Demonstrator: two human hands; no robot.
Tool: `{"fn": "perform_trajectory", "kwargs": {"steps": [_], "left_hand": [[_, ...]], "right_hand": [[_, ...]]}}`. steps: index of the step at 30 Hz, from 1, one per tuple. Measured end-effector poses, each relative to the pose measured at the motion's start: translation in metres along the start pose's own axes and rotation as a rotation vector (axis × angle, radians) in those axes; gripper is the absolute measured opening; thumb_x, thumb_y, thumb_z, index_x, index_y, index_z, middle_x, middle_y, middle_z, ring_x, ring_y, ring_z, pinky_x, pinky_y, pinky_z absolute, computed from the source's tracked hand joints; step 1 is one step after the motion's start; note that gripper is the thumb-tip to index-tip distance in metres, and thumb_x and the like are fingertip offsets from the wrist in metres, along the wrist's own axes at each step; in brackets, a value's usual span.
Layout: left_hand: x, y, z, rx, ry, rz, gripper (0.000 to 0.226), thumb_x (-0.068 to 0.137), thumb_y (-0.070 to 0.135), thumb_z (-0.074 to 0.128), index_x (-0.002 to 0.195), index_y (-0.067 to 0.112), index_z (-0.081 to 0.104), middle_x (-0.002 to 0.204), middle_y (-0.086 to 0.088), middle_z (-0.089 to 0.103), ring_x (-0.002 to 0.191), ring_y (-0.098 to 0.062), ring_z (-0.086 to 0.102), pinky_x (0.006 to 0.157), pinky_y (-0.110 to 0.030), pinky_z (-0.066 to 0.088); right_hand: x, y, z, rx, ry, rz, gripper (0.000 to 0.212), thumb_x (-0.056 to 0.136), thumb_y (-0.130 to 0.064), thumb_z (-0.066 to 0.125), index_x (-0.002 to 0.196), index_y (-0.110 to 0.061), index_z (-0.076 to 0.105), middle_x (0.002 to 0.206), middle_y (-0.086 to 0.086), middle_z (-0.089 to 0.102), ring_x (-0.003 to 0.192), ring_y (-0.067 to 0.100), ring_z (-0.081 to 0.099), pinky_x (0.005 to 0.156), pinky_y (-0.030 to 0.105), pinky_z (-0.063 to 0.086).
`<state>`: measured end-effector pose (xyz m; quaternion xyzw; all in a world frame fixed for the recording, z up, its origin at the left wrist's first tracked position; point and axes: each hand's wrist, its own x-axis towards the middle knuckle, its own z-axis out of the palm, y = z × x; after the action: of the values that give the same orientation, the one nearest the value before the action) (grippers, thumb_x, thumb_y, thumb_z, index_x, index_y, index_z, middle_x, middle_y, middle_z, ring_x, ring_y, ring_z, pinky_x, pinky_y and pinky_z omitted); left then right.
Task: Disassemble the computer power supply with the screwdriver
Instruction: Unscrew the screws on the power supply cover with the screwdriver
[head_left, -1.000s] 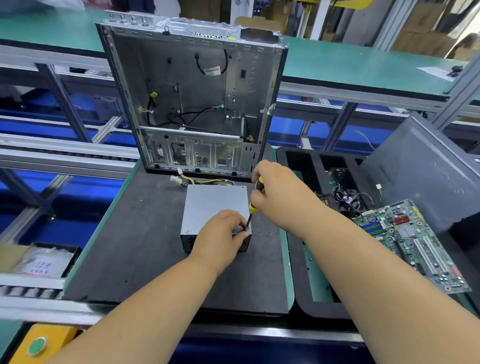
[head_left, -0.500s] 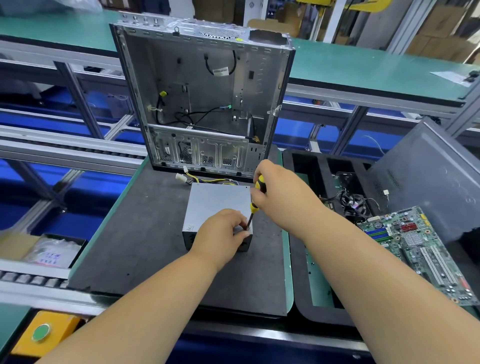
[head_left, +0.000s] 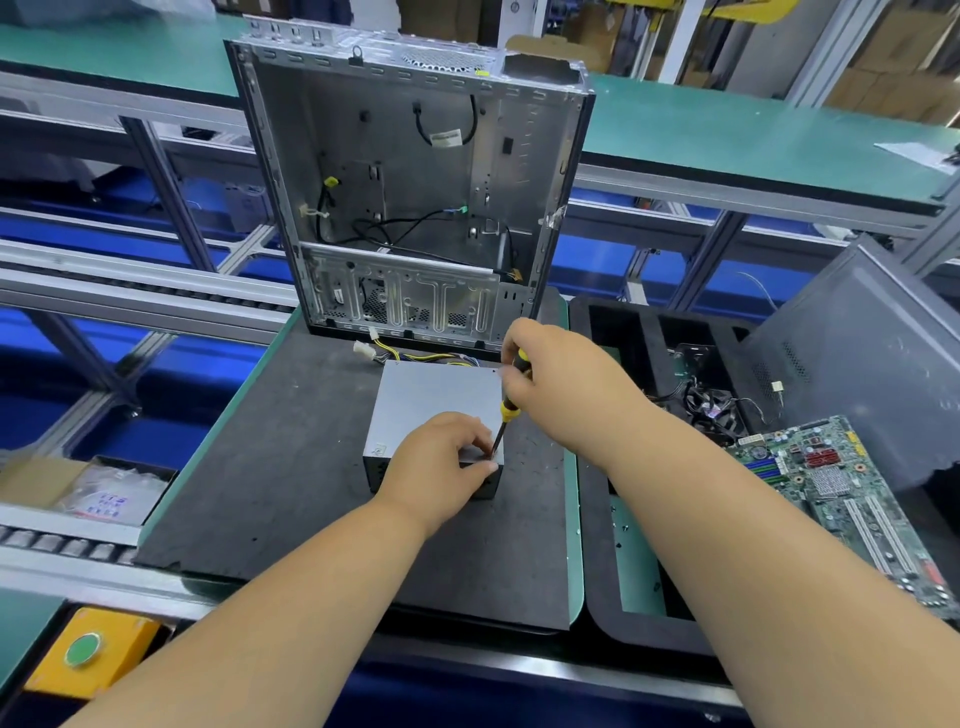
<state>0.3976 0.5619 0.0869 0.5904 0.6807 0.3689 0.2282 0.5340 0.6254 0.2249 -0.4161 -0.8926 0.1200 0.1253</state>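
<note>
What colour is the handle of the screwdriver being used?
Yellow and black, on the screwdriver held by the right hand; clearest in the head view.

We note the power supply (head_left: 434, 397) has a matt grey sheet-metal skin. The screwdriver (head_left: 511, 400) shows a glossy yellow-and-black plastic handle and a dark metal shaft. The mat (head_left: 270, 483) looks dull, slightly scuffed black. The computer case (head_left: 410, 171) is bare, faintly shiny stamped metal.

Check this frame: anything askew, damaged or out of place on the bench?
Nothing looks damaged or spilled. The motherboard lies tilted, propped on the black tray rim at right. Small loose screws lie scattered in that tray's green bottom.
</note>
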Motion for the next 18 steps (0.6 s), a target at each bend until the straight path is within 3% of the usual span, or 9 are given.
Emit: {"fn": "perform_trajectory", "kwargs": {"steps": [2,5,7,9,11,15,18], "left_hand": [[0.000,0.000,0.000,-0.011,0.000,-0.009,0.016,0.081,0.019,0.078,0.085,0.031,0.069,0.107,0.015,0.063,0.111,0.002,0.056,0.089,-0.005,0.038],[0.001,-0.001,0.001,-0.001,-0.008,-0.002,0.014,0.081,0.017,0.077,0.086,0.028,0.069,0.108,0.015,0.063,0.114,0.002,0.054,0.093,-0.012,0.041],[0.001,-0.001,0.000,0.014,-0.021,0.008,0.015,0.081,0.017,0.077,0.089,0.028,0.070,0.108,0.015,0.062,0.112,0.000,0.054,0.096,-0.017,0.043],[0.002,-0.002,-0.002,0.015,-0.035,0.015,0.020,0.079,0.016,0.078,0.092,0.028,0.070,0.110,0.015,0.062,0.110,-0.002,0.055,0.097,-0.019,0.043],[0.002,-0.002,-0.003,0.009,-0.053,0.023,0.024,0.077,0.014,0.080,0.095,0.027,0.071,0.112,0.014,0.062,0.111,-0.003,0.055,0.098,-0.019,0.042],[0.004,-0.003,-0.008,0.005,-0.106,0.045,0.026,0.079,0.008,0.077,0.101,0.021,0.073,0.115,0.009,0.062,0.116,-0.005,0.054,0.102,-0.018,0.039],[0.006,-0.001,-0.015,-0.061,-0.125,-0.001,0.036,0.083,-0.007,0.060,0.105,0.017,0.074,0.117,0.005,0.062,0.112,-0.006,0.056,0.100,-0.010,0.037]], "right_hand": [[-0.002,0.000,0.001,0.039,0.018,0.002,0.010,0.095,-0.019,0.053,0.104,-0.015,0.053,0.092,0.000,0.055,0.082,0.022,0.049,0.056,0.027,0.033],[-0.004,0.002,0.003,0.053,0.024,0.008,0.012,0.091,-0.018,0.052,0.103,-0.016,0.052,0.089,-0.001,0.052,0.082,0.022,0.048,0.058,0.027,0.035],[-0.005,0.003,0.003,-0.049,0.050,-0.019,0.014,0.094,-0.030,0.051,0.100,-0.018,0.052,0.085,-0.001,0.055,0.080,0.023,0.052,0.058,0.033,0.040],[-0.005,0.003,0.002,-0.135,0.066,-0.023,0.031,0.097,-0.050,0.047,0.097,-0.020,0.052,0.080,-0.003,0.057,0.078,0.021,0.053,0.056,0.033,0.036],[-0.003,0.002,0.002,-0.158,0.057,-0.016,0.037,0.098,-0.056,0.044,0.098,-0.020,0.054,0.077,-0.003,0.057,0.076,0.021,0.054,0.055,0.032,0.033],[-0.002,-0.001,0.002,-0.039,0.010,-0.041,0.020,0.100,-0.034,0.051,0.110,-0.017,0.054,0.089,0.001,0.060,0.083,0.023,0.055,0.065,0.035,0.043],[-0.002,-0.002,0.000,0.029,0.012,-0.020,0.018,0.095,-0.019,0.054,0.112,-0.015,0.055,0.100,0.003,0.058,0.091,0.023,0.053,0.072,0.035,0.046]]}}
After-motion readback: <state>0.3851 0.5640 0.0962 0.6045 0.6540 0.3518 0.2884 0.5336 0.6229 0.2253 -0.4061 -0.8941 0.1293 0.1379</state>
